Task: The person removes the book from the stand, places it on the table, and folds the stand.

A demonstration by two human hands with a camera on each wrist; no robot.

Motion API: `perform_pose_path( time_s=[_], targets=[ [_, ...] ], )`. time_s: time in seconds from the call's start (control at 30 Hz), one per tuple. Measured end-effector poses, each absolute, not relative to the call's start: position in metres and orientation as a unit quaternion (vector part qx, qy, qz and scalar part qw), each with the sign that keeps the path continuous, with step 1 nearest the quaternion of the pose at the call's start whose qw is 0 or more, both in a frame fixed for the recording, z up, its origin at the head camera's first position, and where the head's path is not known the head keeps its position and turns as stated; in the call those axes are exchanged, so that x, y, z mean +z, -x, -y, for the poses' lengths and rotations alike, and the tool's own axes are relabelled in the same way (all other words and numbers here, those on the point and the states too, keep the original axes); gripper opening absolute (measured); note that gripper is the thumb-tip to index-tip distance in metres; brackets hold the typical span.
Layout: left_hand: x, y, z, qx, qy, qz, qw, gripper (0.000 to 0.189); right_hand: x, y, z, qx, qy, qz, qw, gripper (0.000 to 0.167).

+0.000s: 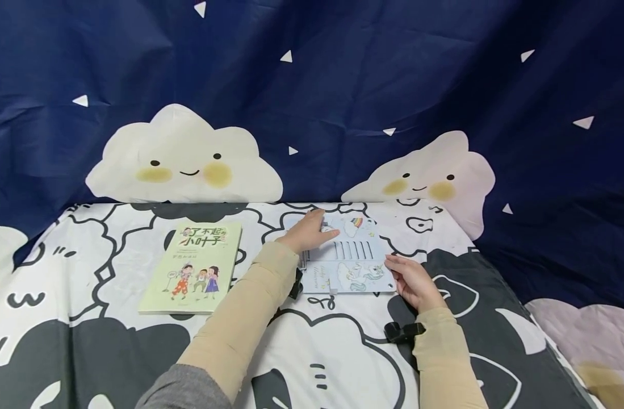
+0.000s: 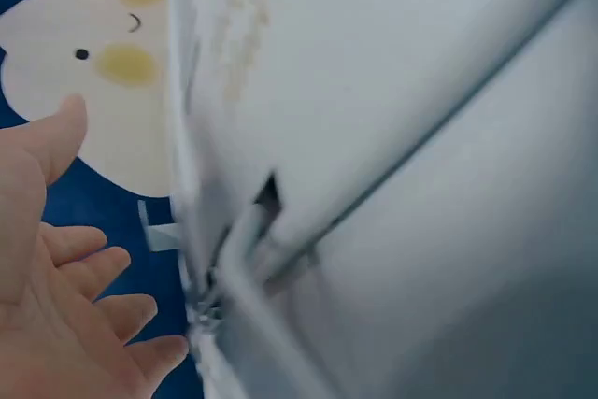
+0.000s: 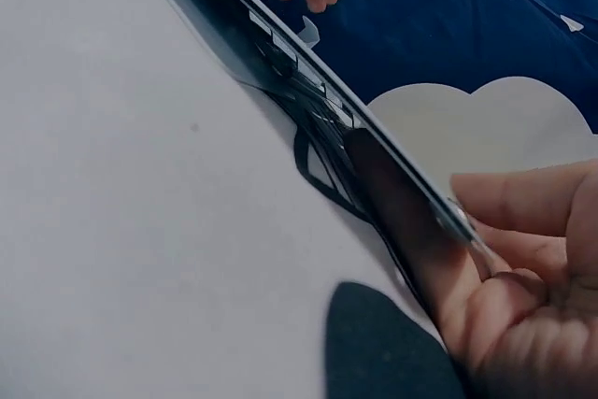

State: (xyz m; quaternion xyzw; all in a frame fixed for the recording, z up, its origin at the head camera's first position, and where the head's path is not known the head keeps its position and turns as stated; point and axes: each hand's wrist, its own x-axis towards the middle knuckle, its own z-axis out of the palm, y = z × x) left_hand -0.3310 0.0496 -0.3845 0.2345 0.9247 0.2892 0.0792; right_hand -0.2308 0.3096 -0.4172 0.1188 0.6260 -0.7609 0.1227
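Observation:
A light blue book stand (image 1: 357, 250) with unicorn and rainbow prints and a row of slots lies before me in the head view. My right hand (image 1: 413, 280) grips its right edge, the thumb on top. In the right wrist view, the right hand (image 3: 523, 277) holds that edge slightly raised off the cloth. Over the stand's upper left part reaches my left hand (image 1: 309, 232), thumb spread from the fingers. Beside the blurred stand (image 2: 374, 119), the left wrist view has the left hand (image 2: 84, 296) with loosely spread fingers, holding nothing.
A pale green book (image 1: 194, 270) with drawn children on its cover lies left of the stand. Cartoon-printed cloth (image 1: 337, 352) covers the table, and a dark blue curtain (image 1: 332, 96) with smiling clouds hangs behind it.

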Motion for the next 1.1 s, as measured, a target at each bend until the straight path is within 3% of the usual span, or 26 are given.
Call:
perform_pose_path(
  time_s=[0.27,0.87,1.1],
  targets=[
    [-0.365,0.315,-0.040,0.273,-0.247,-0.928,0.053,0.080,-0.416,0.234,-0.317,-0.840,-0.157,-0.516,0.060,0.059],
    [-0.356,0.252,0.010,0.276,-0.225,-0.935,-0.009,0.080,-0.415,0.245,-0.320,-0.858,-0.158,-0.487,0.042,0.060],
    [-0.358,0.237,0.031,0.254,-0.214,-0.942,-0.044,0.080,-0.408,0.241,-0.319,-0.832,-0.155,-0.533,-0.007,0.063]
  ],
)
